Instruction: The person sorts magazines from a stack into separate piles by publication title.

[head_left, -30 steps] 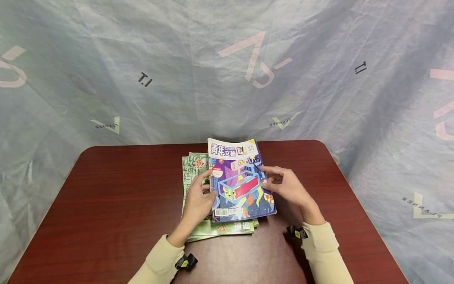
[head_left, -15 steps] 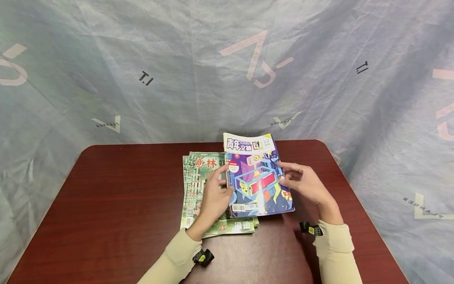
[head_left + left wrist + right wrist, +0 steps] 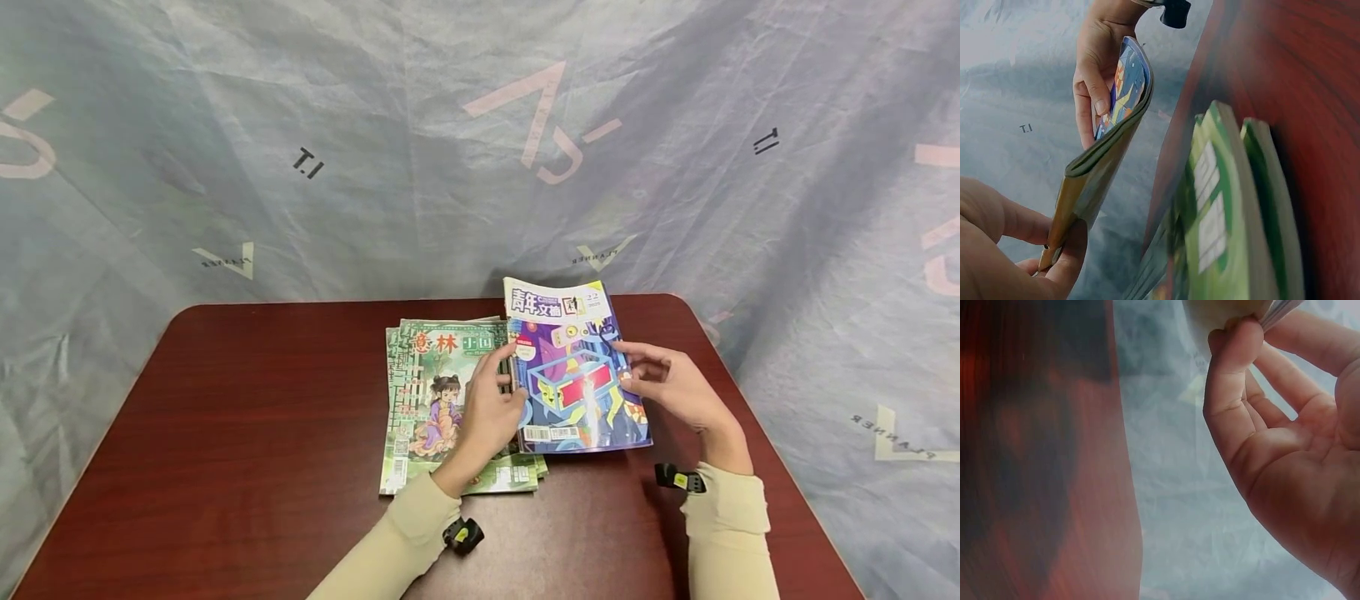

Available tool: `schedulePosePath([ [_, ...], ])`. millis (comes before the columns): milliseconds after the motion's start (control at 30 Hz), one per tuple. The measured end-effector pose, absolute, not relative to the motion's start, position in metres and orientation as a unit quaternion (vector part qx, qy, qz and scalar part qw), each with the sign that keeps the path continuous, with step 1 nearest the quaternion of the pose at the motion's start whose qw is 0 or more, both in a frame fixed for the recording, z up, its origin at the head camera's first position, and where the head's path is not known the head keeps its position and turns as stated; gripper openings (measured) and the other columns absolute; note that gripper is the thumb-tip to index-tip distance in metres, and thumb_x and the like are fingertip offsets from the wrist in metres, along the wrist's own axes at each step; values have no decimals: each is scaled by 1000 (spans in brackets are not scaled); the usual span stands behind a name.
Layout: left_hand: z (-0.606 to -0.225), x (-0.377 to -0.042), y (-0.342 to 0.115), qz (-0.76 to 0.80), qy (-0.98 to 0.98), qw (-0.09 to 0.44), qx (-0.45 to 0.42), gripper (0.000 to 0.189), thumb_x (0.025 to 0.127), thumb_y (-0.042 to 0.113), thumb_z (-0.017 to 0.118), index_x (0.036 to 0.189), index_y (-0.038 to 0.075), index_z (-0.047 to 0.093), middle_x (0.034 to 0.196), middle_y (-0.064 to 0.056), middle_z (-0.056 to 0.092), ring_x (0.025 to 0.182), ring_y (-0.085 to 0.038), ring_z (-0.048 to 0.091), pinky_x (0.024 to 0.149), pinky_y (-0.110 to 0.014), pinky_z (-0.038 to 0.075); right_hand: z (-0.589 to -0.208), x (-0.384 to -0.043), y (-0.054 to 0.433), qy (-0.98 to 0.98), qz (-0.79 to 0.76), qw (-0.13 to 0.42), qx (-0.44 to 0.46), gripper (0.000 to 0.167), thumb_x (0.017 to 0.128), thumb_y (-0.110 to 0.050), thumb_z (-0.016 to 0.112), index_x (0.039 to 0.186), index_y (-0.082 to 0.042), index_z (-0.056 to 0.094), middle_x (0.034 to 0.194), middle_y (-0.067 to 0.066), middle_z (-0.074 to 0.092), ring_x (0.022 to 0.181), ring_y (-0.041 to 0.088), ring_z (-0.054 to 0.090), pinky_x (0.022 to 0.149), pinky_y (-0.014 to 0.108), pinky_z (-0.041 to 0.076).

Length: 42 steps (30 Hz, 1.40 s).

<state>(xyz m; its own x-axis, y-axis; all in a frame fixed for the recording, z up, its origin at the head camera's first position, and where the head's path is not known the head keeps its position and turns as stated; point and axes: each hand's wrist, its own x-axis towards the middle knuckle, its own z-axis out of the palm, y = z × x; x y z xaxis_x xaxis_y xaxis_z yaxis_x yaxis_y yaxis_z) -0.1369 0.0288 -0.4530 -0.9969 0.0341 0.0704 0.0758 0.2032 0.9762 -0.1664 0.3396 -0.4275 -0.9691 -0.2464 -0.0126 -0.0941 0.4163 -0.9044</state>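
Both hands hold a blue and purple magazine point(image 3: 577, 375) with a white title band, raised above the table. My left hand point(image 3: 487, 417) pinches its left edge, and my right hand point(image 3: 675, 387) pinches the right edge. In the left wrist view the magazine point(image 3: 1107, 147) is seen from its bottom end, bowed, with the left hand's fingers point(image 3: 1069, 256) gripping one side. Green magazines point(image 3: 442, 400) lie stacked on the table under the left forearm, the top one showing a seated figure. The right wrist view shows only a corner of the held magazine point(image 3: 1229, 312) between thumb and fingers.
The dark red wooden table point(image 3: 247, 433) ends at a rounded far edge. A grey printed curtain point(image 3: 360, 208) hangs close behind it and down both sides. Each wrist carries a small black camera point(image 3: 462, 536).
The two hands have carried the blue and purple magazine to the right, from over the green stack to mostly beside it. More of the top green cover now shows.
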Motion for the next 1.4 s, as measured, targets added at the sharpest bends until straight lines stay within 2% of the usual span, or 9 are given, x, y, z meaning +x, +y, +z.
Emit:
schedulePosePath([
  [233,-458,-139,47,-637,-770,-5,-43,77,94,-8,73,165,15,54,165,-8,52,126,-33,66,92,-36,64,-432,-164,359,841,-528,64,-99,55,102,1,77,154,7,59,107,14,67,85,13,68,75,25,60],
  [400,-460,-139,58,-642,-765,-3,-53,75,95,-7,73,165,13,54,165,-9,53,126,-35,67,92,-37,64,-436,-163,371,839,-531,66,-98,55,104,0,76,155,7,58,100,12,70,85,13,69,76,24,61],
  [600,-474,-144,71,-623,-777,13,-86,73,96,-4,72,165,11,53,163,-12,54,119,-33,72,87,-36,65,-439,-160,385,838,-535,64,-91,56,104,-1,76,156,7,58,98,9,72,85,14,70,76,24,61],
  [800,-468,-141,77,-632,-769,-32,-92,74,99,-4,71,168,9,48,168,-13,49,132,-40,66,95,-39,64,-439,-158,393,840,-534,57,-78,56,104,-1,77,156,6,58,95,5,72,84,11,69,74,22,60],
  [1033,-471,-148,88,-645,-756,-86,-68,75,99,4,75,168,9,48,169,-12,49,136,-39,65,91,-36,64,-441,-158,400,859,-505,46,-71,57,104,2,74,157,11,54,99,12,71,82,12,66,73,22,58],
  [1200,-469,-153,96,-651,-749,-113,-50,73,101,5,75,168,7,47,169,-15,49,137,-38,65,96,-38,62,-445,-160,400,872,-484,46,-53,58,106,-1,73,159,9,53,108,13,71,84,11,66,74,21,59],
  [1400,-474,-154,102,-658,-741,-133,-39,71,103,5,75,168,4,47,166,-19,53,137,-40,66,103,-43,61,-450,-162,403,879,-473,56,-32,58,105,-2,73,159,8,53,104,22,74,82,12,67,74,22,59],
])
